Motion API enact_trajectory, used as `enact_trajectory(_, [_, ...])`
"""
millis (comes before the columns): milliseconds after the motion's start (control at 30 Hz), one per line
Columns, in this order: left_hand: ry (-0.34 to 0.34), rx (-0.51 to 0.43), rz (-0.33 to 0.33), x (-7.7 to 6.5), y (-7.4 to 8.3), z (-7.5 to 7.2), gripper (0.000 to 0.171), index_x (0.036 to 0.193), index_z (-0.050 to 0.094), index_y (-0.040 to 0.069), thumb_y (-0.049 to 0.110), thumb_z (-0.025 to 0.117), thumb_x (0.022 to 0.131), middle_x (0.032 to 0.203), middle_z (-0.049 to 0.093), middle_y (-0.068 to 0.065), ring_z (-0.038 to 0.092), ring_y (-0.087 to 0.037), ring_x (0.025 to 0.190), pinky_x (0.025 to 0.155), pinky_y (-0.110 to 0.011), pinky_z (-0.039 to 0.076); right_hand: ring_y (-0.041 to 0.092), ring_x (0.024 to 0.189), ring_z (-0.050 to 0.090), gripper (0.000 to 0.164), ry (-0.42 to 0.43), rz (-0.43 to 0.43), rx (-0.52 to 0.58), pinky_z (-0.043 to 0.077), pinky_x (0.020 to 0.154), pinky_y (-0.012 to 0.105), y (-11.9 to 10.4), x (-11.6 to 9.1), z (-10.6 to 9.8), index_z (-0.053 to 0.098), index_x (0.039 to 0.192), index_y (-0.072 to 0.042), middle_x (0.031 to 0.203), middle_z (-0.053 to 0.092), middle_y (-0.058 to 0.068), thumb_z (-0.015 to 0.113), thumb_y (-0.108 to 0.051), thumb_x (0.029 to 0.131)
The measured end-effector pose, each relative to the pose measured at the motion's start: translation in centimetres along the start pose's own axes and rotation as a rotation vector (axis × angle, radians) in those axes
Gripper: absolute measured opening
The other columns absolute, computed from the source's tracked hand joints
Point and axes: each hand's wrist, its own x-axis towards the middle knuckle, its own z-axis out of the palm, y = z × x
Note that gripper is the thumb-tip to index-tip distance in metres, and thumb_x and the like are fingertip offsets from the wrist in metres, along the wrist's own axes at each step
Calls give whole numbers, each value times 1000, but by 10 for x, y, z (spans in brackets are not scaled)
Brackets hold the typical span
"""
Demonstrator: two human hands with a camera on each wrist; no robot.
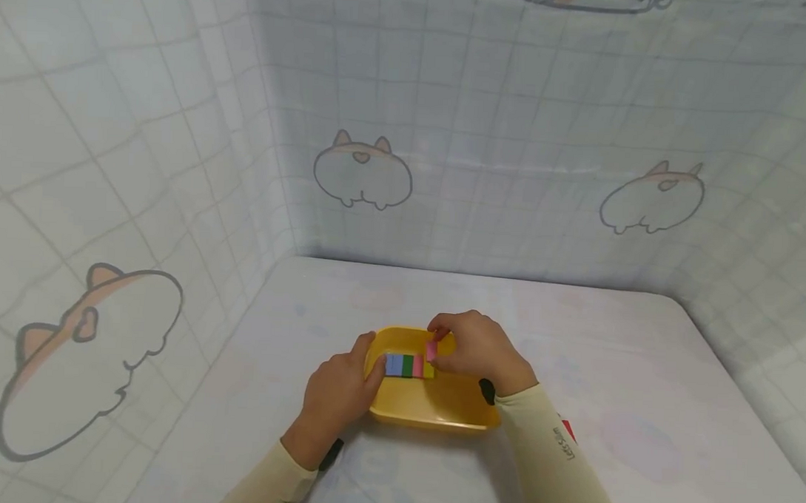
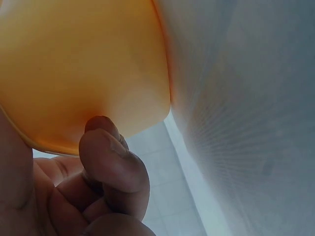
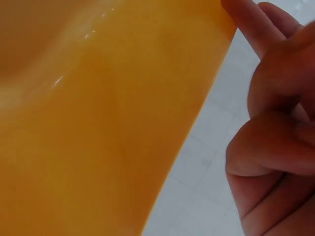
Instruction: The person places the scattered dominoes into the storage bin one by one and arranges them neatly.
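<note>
A shallow yellow plastic basin point(image 1: 430, 415) sits on the table, and along its floor lies a row of small coloured blocks: light blue point(image 1: 394, 365), green point(image 1: 408, 366), pink-red point(image 1: 417, 366) and yellow point(image 1: 428, 371). My left hand point(image 1: 340, 386) grips the basin's left side, thumb over the rim by the blue end of the row. Its other fingers point(image 2: 115, 162) curl against the outer wall in the left wrist view. Between thumb and fingertips my right hand point(image 1: 482, 350) pinches a pink block point(image 1: 431, 351) at the yellow end. The right wrist view shows mostly basin wall point(image 3: 147, 98) and curled fingers point(image 3: 266, 142).
Pale patterned cloth covers the table point(image 1: 637, 408). A red item point(image 1: 568, 429) lies partly hidden behind the right sleeve point(image 1: 556, 457). Curtains point(image 1: 500, 136) with a grid and cartoon animals stand at the back and both sides.
</note>
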Motion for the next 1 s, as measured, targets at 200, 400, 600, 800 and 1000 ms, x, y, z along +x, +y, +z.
enact_trajectory(200, [-4,9,-5,1,-1,0,58,151,51,16,51,53,106,69,58,-1,50,-18,56,54,-38,52,17,91,65,42,4,-9,-105,53,78,40,-3,0,3,76,121,-21,102,77,-8,88,-35,82])
enact_trajectory(400, [-9,0,4,1,1,0,58,151,51,14,51,54,106,65,53,1,49,-18,56,53,-36,50,17,80,59,35,-1,4,-197,51,69,40,-4,0,5,77,116,-21,96,76,-7,85,-32,84])
enact_trajectory(600, [3,1,3,0,0,1,58,151,51,14,51,54,106,62,49,2,48,-18,54,52,-34,47,17,74,58,29,-33,32,-270,50,65,39,-4,0,10,78,114,-21,89,74,-7,78,-28,86])
enact_trajectory(800, [-2,-10,5,-2,1,3,58,151,51,14,51,54,106,61,48,3,47,-17,53,50,-33,45,16,71,56,30,-67,56,-357,49,64,36,2,2,18,78,115,-24,84,70,-11,78,-30,86])
enact_trajectory(1000, [35,-19,32,-3,-2,2,55,149,53,14,49,56,106,61,51,2,47,-17,51,48,-34,43,18,68,55,32,-103,56,-349,47,62,36,1,0,19,78,112,-22,74,62,-11,85,-28,81])
